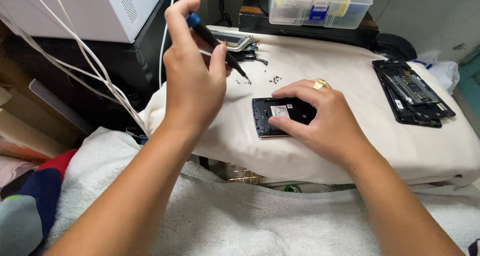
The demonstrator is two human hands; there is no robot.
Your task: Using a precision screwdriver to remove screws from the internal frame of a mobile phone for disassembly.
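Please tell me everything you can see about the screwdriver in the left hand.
The screwdriver is thin, with a black handle, a blue cap on its top end and a fine dark metal tip. The left hand holds it: the forefinger rests on the blue cap, and thumb and other fingers pinch the handle. It is tilted, cap up and to the left, tip down and to the right. The tip hangs just above the white cloth, close to some tiny dark screws, and seems to touch nothing.

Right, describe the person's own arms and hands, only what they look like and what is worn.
Both forearms are bare, with no sleeves, watch or gloves in view. The left hand wears nothing that shows. The right hand carries a gold-coloured ring with a broad top on one finger. Fingernails are short and unpainted. No bracelets, bandages or markings can be made out on either arm.
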